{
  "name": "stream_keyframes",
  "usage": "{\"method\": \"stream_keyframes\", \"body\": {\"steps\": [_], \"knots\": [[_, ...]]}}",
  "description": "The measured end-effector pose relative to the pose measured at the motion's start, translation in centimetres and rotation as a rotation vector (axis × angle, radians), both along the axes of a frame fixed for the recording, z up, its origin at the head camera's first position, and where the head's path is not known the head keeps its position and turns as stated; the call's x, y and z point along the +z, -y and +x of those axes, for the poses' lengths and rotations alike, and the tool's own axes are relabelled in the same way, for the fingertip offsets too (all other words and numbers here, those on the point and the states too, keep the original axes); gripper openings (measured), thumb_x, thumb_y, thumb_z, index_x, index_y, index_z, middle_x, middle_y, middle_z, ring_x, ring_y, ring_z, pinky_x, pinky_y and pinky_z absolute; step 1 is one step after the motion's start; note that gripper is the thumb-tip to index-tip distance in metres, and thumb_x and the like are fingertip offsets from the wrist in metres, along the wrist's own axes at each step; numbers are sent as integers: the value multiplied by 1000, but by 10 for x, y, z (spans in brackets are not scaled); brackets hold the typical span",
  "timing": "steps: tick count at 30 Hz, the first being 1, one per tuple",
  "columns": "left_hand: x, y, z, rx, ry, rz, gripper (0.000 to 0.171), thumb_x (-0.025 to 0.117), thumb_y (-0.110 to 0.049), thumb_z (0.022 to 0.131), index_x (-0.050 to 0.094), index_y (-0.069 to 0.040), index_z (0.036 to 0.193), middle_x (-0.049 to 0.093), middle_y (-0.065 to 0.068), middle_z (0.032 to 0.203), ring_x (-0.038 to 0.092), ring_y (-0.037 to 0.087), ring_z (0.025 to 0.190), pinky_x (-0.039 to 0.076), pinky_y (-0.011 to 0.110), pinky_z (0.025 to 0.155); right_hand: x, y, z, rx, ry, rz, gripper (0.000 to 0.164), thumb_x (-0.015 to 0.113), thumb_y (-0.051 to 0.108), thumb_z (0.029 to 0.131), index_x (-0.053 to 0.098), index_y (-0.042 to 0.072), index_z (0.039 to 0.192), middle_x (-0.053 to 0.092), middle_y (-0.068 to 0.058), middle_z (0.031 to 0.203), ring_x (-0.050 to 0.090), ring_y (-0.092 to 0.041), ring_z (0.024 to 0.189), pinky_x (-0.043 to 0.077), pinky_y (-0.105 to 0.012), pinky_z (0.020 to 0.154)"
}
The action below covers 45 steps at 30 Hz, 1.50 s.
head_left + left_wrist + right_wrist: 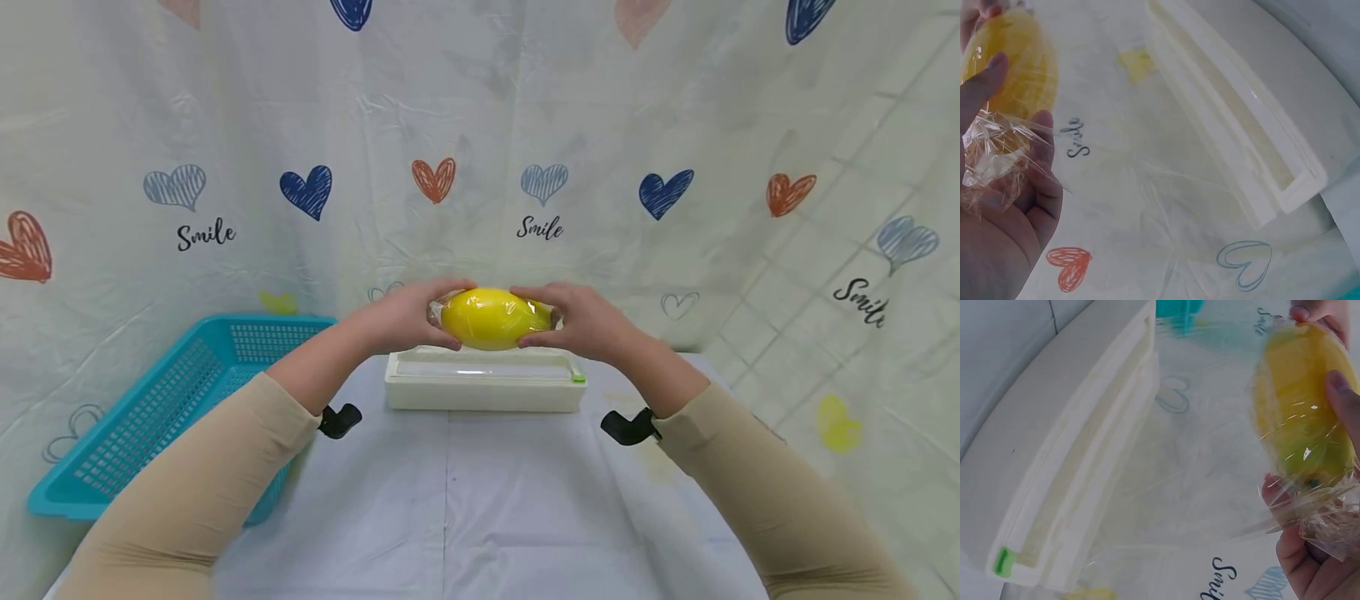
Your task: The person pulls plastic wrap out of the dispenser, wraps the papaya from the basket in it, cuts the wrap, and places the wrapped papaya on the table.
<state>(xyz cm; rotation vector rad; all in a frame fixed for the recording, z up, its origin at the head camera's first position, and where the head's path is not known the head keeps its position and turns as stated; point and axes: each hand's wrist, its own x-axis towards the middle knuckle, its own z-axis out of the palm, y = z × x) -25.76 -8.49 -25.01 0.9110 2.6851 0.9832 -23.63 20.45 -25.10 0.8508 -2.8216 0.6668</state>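
Note:
A smooth yellow fruit, oval like a mango and greenish at one end, is held up in front of me in clear cling film. My left hand grips its left end, thumb on one side and fingers on the other. At the right end, my right hand holds it the same way, with crumpled film bunched against the palm. Behind and below the fruit stands a white cling film dispenser with a green tab. In the right wrist view, a clear sheet spans between dispenser and fruit.
A turquoise plastic basket stands on the left, partly behind my left arm. White cloth covers the table. A plastic sheet printed with hearts hangs behind, with white tiles showing at the right. Each wrist wears a black camera.

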Motion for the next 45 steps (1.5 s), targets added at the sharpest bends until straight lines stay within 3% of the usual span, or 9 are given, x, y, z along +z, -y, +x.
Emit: {"method": "stream_keyframes", "body": {"steps": [4, 9, 16, 25, 31, 38, 45], "knots": [[-2, 1, 11, 3, 5, -34, 82, 85, -30, 79, 42, -37, 148, 52, -3, 139, 62, 23, 91, 56, 33, 81, -2, 0, 10, -2, 5, 27, 75, 77, 58, 77, 53, 33, 144, 64, 6, 123, 57, -15, 94, 54, -33, 79], [-7, 2, 23, 20, 18, -64, 82, 85, -34, 79, 41, -39, 148, 53, -4, 138, 63, 22, 88, 56, 31, 77, -7, 2, 24, -15, 9, 43, 74, 77, 59, 77, 54, 34, 143, 63, 7, 125, 58, -14, 93, 55, -31, 76], [-27, 2, 38, 35, 99, -98, 84, 85, -39, 77, 39, -44, 148, 57, -3, 134, 62, 19, 92, 56, 32, 79, -21, 2, 43, -48, 37, 122, 77, 72, 68, 75, 53, 36, 143, 63, 4, 131, 60, -15, 94, 54, -34, 78], [-68, 2, 53, 15, 181, -90, 82, 86, -37, 77, 43, -39, 147, 59, -4, 129, 60, 17, 94, 56, 31, 80, -59, 4, 60, -45, 100, 149, 79, 69, 72, 75, 54, 35, 142, 64, 7, 127, 59, -15, 101, 52, -37, 83], [-106, 1, 57, -5, 138, -135, 81, 85, -39, 78, 43, -36, 147, 57, -4, 136, 57, 18, 106, 52, 40, 90, -92, 9, 63, -51, 139, 217, 79, 72, 68, 75, 51, 36, 144, 66, 9, 121, 60, -11, 99, 52, -36, 84], [-142, -2, 54, -15, 105, -158, 80, 85, -34, 79, 44, -29, 147, 57, -1, 138, 57, 21, 113, 50, 47, 95, -122, 14, 58, -34, 137, 282, 73, 75, 62, 77, 53, 35, 142, 65, 6, 126, 60, -14, 102, 52, -39, 87], [-162, -5, 45, -12, 69, -207, 84, 85, -34, 78, 40, -27, 149, 56, 0, 140, 57, 21, 118, 46, 47, 101, -145, 17, 50, -14, 57, 332, 72, 78, 57, 78, 54, 33, 142, 67, 0, 122, 63, -20, 105, 52, -41, 87]]}}
